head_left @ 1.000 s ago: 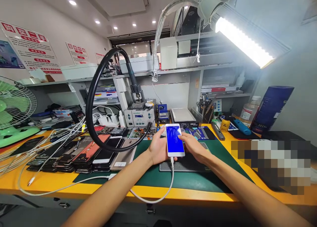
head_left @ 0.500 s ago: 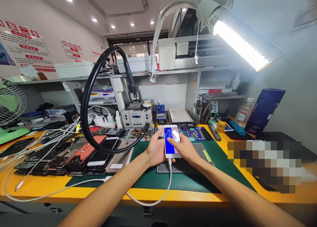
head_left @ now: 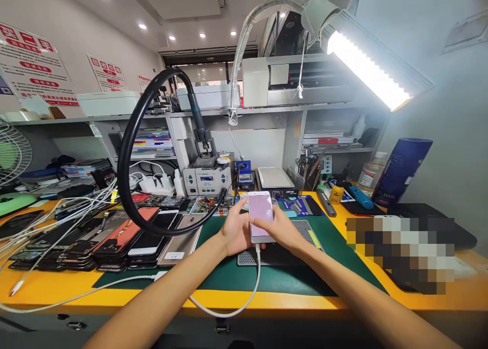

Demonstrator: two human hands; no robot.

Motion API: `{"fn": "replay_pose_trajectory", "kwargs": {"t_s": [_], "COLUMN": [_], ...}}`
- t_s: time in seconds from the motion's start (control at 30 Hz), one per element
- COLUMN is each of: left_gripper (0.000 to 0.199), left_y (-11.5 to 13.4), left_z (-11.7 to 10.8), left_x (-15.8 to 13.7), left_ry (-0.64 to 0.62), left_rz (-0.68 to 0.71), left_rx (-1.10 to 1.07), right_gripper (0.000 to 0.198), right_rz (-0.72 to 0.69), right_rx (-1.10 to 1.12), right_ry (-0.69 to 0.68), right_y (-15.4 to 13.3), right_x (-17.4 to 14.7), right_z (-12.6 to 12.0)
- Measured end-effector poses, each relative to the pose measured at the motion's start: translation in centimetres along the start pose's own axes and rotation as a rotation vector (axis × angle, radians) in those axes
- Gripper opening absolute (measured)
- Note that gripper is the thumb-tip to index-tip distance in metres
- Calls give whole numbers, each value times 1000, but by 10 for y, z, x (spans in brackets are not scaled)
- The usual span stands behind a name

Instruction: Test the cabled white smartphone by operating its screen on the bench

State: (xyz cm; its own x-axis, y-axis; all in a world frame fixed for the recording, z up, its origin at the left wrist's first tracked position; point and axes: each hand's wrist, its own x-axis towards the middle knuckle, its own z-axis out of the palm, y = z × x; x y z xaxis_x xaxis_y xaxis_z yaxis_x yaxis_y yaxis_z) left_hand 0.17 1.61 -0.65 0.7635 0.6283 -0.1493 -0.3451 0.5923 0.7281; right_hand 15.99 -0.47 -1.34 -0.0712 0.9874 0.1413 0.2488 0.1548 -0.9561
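A white smartphone is held upright above the bench, its screen lit pale pink. My left hand is closed around its left side and back. On the right edge rests my right hand, also gripping the phone, with its thumb lying over the lower part of the screen. The fingers behind the phone are mostly hidden. A white charging cable is plugged into the phone's bottom end and loops down past the bench edge. Below the hands, a grey perforated pad lies on the green mat.
Stacked phones and phone parts cover the left of the bench. A thick black hose arches over them from the hot air station. Overhead hangs a bright lamp. A bottle and blue roll stand right.
The screen has gone from mostly deep blue to pale pink. My right thumb has shifted slightly down and left on it. The whole view has turned slightly to the right.
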Motion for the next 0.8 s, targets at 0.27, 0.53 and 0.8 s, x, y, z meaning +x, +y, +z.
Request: {"fn": "replay_pose_trajectory", "kwargs": {"t_s": [0.27, 0.53, 0.8], "left_gripper": [76, 76, 76], "left_y": [2, 1, 1], "left_z": [2, 3, 6], "left_x": [-1, -1, -3], "left_ry": [-48, -31, -35], "left_rz": [10, 17, 7], "left_rx": [-53, -47, -32], "right_gripper": [33, 28, 26], "right_rz": [143, 205, 112], "right_rx": [396, 397, 283], "right_ry": [-126, -104, -3], "right_y": [10, 16, 18], "right_x": [8, 16, 16], "right_z": [-9, -10, -10]}}
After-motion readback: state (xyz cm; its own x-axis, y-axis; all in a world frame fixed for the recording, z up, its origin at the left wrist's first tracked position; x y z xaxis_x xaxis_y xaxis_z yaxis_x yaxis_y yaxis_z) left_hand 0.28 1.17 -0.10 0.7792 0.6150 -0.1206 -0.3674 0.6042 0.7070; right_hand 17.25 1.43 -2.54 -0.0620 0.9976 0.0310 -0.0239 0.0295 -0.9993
